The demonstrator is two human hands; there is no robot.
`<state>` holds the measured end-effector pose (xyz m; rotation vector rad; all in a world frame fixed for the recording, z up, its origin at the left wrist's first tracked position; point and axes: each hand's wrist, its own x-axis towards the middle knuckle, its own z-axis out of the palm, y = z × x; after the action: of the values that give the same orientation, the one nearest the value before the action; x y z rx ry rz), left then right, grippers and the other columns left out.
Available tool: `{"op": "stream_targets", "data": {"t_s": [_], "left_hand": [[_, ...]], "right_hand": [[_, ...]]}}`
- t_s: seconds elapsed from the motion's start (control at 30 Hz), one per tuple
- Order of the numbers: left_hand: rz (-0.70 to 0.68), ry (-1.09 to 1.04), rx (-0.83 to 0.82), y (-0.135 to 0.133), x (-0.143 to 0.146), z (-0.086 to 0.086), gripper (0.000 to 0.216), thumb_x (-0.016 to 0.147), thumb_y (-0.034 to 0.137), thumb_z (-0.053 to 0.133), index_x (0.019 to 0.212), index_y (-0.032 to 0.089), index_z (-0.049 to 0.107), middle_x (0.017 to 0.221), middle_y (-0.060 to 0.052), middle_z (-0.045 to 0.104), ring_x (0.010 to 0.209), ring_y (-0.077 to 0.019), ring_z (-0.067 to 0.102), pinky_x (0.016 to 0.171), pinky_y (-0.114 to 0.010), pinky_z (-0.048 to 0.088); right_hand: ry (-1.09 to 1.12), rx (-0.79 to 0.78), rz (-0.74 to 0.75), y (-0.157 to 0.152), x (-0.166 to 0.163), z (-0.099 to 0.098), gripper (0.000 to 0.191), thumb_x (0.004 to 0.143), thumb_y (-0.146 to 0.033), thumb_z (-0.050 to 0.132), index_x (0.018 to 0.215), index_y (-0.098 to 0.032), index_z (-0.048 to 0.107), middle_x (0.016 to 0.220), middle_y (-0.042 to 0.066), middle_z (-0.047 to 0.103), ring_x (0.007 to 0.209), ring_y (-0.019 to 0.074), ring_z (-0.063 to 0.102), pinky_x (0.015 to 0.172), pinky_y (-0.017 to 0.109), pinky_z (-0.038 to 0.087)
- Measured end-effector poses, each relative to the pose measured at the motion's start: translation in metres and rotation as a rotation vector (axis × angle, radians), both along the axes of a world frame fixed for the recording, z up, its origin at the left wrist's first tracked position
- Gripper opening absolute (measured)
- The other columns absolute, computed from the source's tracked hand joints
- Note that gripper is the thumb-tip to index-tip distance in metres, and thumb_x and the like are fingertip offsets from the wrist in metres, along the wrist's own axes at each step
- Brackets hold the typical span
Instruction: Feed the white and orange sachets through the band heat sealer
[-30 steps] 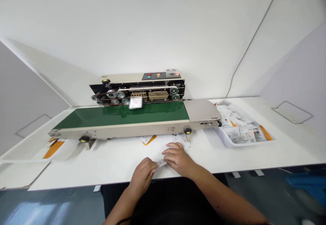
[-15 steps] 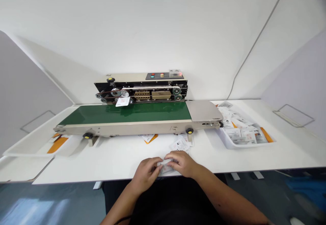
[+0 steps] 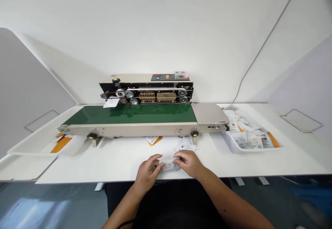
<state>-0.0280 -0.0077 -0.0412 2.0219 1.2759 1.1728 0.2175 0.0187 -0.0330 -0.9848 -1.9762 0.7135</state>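
White partition walls rise around a white workbench, and a grey cable runs down the far wall on the right. In the head view, a band sealer stands along the far side of the bench, its black roller head above a green conveyor belt. A white printed packet sits at the left end of the rollers, over the belt's far edge.

Nearest the person, a small flat sachet lies low over the bench's near part. It is pale and glossy, with reddish print on a white label, and its edges look slightly creased. The left hand holds its left end, with the fingers curled and the fingertips pressed against it. The right hand comes in from the other side, its fingers close together over the right end. The thumbs are hidden, so the exact pinch cannot be told.

Just beyond the hands lie loose printed packets. A white tray of packets sits to the far right, and another white tray on the left holds an orange-edged sheet.
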Motion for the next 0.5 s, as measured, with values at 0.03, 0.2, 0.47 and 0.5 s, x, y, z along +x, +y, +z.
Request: {"op": "stream_targets", "data": {"t_s": [0.03, 0.2, 0.47, 0.5], "left_hand": [[0.011, 0.016, 0.024, 0.001, -0.001, 0.0, 0.023, 0.099, 0.034, 0.061, 0.117, 0.021, 0.068, 0.069, 0.003, 0.073, 0.059, -0.0135, 0.069, 0.06, -0.022, 0.056], [0.013, 0.029, 0.083, 0.005, -0.003, -0.003, 0.02, 0.098, 0.035, 0.064, 0.11, 0.023, 0.074, 0.084, -0.002, 0.08, 0.071, -0.0166, 0.076, 0.069, -0.026, 0.06], [-0.161, -0.278, -0.156, 0.001, -0.006, -0.009, 0.021, 0.102, 0.04, 0.059, 0.093, 0.021, 0.057, 0.093, -0.007, 0.081, 0.088, -0.0208, 0.08, 0.08, -0.032, 0.063], [-0.186, -0.229, -0.153, 0.0, -0.006, -0.007, 0.019, 0.102, 0.038, 0.059, 0.095, 0.021, 0.059, 0.097, -0.008, 0.081, 0.09, -0.0209, 0.079, 0.083, -0.033, 0.062]], "right_hand": [[0.015, 0.008, -0.024, 0.0, 0.0, 0.0, 0.025, 0.098, -0.043, 0.064, 0.091, -0.022, 0.076, 0.073, 0.003, 0.072, 0.066, 0.0183, 0.064, 0.067, 0.03, 0.05], [0.075, 0.058, -0.085, -0.001, 0.002, -0.005, 0.02, 0.098, -0.039, 0.064, 0.093, -0.023, 0.076, 0.072, 0.003, 0.07, 0.065, 0.0188, 0.064, 0.066, 0.032, 0.052], [0.183, -0.13, 0.073, 0.0, -0.004, 0.003, 0.026, 0.091, -0.037, 0.072, 0.113, -0.023, 0.075, 0.106, 0.009, 0.075, 0.091, 0.0217, 0.07, 0.074, 0.033, 0.058], [0.162, -0.122, 0.119, -0.001, -0.006, 0.009, 0.02, 0.093, -0.037, 0.071, 0.105, -0.023, 0.077, 0.101, 0.008, 0.076, 0.09, 0.0212, 0.07, 0.076, 0.033, 0.058]]}}
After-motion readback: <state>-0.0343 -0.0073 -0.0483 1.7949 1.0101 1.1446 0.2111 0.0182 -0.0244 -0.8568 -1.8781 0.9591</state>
